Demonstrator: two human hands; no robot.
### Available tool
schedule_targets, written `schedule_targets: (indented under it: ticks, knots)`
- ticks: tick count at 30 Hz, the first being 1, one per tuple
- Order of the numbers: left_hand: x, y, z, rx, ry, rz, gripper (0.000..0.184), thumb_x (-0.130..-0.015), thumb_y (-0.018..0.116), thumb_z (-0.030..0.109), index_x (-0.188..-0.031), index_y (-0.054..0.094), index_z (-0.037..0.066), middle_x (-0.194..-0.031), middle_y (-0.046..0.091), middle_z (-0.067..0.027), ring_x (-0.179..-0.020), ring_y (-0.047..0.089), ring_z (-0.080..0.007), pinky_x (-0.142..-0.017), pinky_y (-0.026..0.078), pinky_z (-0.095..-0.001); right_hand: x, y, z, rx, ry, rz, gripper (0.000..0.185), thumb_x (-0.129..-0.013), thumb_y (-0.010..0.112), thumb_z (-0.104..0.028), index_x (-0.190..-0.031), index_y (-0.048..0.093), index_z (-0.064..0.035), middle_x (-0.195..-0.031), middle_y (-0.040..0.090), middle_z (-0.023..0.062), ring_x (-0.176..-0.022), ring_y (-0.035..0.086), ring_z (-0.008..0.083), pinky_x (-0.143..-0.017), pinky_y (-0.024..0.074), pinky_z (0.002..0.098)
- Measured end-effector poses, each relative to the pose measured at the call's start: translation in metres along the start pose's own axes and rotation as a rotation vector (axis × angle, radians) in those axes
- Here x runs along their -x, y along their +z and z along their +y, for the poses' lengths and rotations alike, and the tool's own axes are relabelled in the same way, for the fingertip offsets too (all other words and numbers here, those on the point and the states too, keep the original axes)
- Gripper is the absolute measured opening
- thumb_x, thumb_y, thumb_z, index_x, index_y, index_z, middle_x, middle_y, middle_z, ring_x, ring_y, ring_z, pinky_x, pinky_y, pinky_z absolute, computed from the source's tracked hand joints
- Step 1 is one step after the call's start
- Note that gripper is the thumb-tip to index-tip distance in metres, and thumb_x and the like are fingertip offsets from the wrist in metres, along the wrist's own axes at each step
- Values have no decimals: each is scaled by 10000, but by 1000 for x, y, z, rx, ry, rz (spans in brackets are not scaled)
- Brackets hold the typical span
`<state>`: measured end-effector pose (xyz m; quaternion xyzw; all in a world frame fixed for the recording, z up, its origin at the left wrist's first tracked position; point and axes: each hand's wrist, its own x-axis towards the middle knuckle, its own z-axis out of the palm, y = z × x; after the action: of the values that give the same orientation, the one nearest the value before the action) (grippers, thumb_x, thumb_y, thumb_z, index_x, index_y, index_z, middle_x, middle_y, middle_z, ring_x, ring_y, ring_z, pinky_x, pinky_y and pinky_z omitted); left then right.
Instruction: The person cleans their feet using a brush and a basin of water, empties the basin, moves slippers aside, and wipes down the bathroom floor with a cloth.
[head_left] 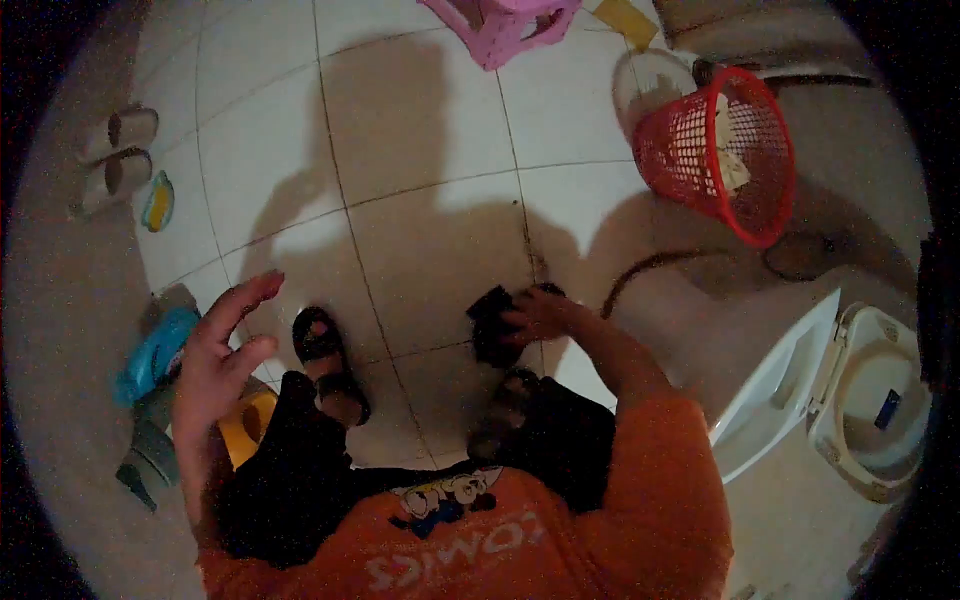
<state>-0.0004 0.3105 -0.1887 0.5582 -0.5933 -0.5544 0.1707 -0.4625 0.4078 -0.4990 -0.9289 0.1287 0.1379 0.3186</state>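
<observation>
My right hand point(543, 314) is closed on a limp black cloth point(492, 328), held low above the tiles in front of my right foot. The cloth's exact kind is hard to make out in the dim light. My left hand point(222, 362) is raised at the left with its fingers apart and nothing in it. Beneath and beside it are a crumpled blue plastic item point(160, 350) and a yellow-orange item point(247, 426), partly hidden by my arm and leg. A black sandal point(318, 338) is on my left foot.
A red mesh basket point(682, 150) lies tilted with pale items inside. The pink stool point(500, 28) stands ahead. Pale slippers point(128, 152) and a yellow-and-teal item point(157, 203) are at the left. A white toilet point(765, 405) is close on my right. A dark hose point(650, 265) runs nearby.
</observation>
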Motion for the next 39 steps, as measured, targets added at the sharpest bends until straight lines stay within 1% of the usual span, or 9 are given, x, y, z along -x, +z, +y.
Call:
schedule_targets:
  ticks: [2,8,11,18,21,26,32,36,39]
  knots:
    - [-8,1,3,-3,-22,-29,540,-833,676,234,-1295,507,12,-1308,550,-105,-1231,495,-226,-1045,353,-356,8,-13,15,263,26,116,430,-859,524,-363,-1282,483,-431,-1286,501,108,-1100,519,368,-820,435,560]
    - [-32,-3,13,-110,-41,-145,523,-835,654,168,-1315,496,33,-1333,527,-110,-1258,470,-235,-1069,332,-374,-40,-140,103,246,939,574,638,-707,692,-157,-1309,509,-266,-1226,498,205,-989,522,381,-802,456,471]
    - [-46,-7,16,-156,-52,-188,510,-858,625,183,-1328,482,45,-1363,505,-109,-1287,449,-251,-1098,309,-401,-79,-150,95,287,971,869,643,-693,698,-128,-1298,519,-255,-1216,502,209,-975,520,379,-812,457,467]
    - [-85,-10,3,-181,89,-240,514,-855,625,153,-1337,476,53,-1361,508,-105,-1279,457,-246,-1089,329,-389,-182,-85,-50,-114,609,595,446,-783,629,-283,-1220,570,-349,-1237,504,152,-1023,536,381,-844,446,543]
    - [-99,-11,-6,-267,78,-251,514,-860,634,171,-1340,480,73,-1347,521,-98,-1275,460,-249,-1082,340,-397,-180,-99,-48,109,545,587,460,-783,622,-276,-1228,557,-372,-1264,476,127,-1042,531,375,-883,440,532]
    - [-127,2,-35,-27,-11,-249,578,-829,674,202,-1358,462,100,-1287,551,-118,-1149,537,-255,-969,434,-384,-171,-172,76,92,1314,734,560,-726,678,-157,-1263,555,-259,-1244,469,191,-1016,524,407,-826,495,449]
    - [-127,45,-101,-232,224,20,978,-662,803,325,-1453,273,101,-1497,230,-172,-1340,310,-335,-1055,337,-435,-211,-222,35,1,1088,1095,640,-708,709,-149,-1310,510,-232,-1296,437,248,-1073,486,442,-864,464,488]
    - [-105,56,-183,-527,367,337,1251,-450,872,473,-1464,235,112,-1526,53,-242,-1382,144,-460,-1090,224,-548,-308,-176,-23,-353,853,926,689,-739,694,-247,-1369,426,-171,-1340,405,256,-1157,439,460,-939,409,536]
    - [-68,47,-215,-435,151,411,1270,-459,860,518,-1475,209,123,-1522,55,-260,-1385,123,-472,-1081,194,-587,-350,-158,-51,-579,610,911,770,-730,708,-275,-1410,377,-133,-1357,398,250,-1179,430,448,-981,378,540]
